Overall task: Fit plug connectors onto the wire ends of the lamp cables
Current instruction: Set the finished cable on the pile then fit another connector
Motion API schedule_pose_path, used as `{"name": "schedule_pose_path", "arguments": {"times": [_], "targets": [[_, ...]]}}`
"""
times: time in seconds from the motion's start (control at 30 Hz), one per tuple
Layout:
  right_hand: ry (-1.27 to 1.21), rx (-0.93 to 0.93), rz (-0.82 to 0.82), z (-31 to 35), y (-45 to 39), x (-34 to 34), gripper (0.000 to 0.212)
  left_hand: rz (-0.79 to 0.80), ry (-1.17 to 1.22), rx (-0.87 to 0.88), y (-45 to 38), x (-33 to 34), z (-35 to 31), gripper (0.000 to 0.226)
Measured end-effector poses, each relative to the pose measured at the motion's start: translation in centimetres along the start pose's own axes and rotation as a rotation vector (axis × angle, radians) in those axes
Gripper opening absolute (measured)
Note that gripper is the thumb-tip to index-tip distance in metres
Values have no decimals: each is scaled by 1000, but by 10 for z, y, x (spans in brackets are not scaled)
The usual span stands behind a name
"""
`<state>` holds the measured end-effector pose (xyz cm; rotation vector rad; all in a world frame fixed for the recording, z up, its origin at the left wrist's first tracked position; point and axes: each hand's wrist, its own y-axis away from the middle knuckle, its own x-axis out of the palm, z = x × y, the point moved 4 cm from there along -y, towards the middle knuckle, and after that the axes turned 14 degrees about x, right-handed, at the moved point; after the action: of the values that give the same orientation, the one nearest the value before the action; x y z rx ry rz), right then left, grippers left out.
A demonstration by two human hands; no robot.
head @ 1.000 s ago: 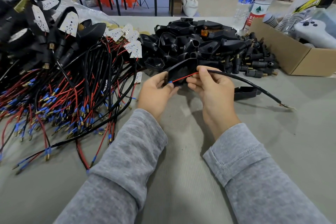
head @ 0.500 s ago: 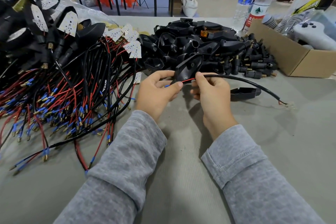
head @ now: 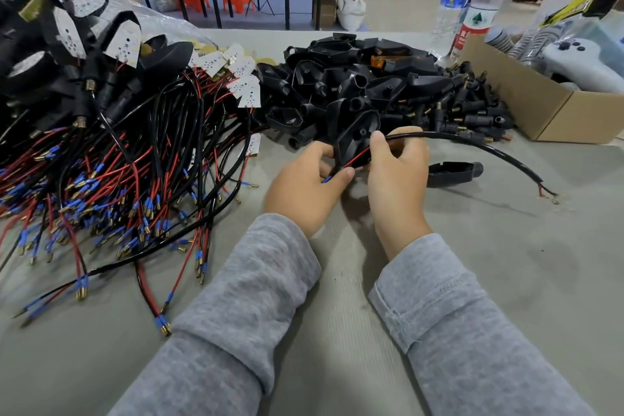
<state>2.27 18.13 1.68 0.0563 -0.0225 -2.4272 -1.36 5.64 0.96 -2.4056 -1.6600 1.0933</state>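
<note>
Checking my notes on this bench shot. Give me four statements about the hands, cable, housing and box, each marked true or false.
1. Both hands, left hand and right hand, hold the black plastic lamp housing. True.
2. The black sheathed cable trails off to the left. False: it trails right.
3. The brown cardboard box sits at the right. True.
4. The clear plastic water bottles lie on their sides. False: they stand upright.
</note>
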Motion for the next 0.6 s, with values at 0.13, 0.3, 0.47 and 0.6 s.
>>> {"name": "schedule_pose_path", "arguments": {"times": [0.13,0.3,0.47,0.6], "targets": [[177,-55,94,1,1,6,16,9,-58,29,0,1,-5,27],[240,-69,221,1,9,16,18,12,-75,87,2,0,-13,32],[84,-4,336,4,17,20,11,-50,-169,31,3,-6,-11,29],[-150,115,305,4,13,12,11,-168,-299,59,1,-15,-9,29]]}}
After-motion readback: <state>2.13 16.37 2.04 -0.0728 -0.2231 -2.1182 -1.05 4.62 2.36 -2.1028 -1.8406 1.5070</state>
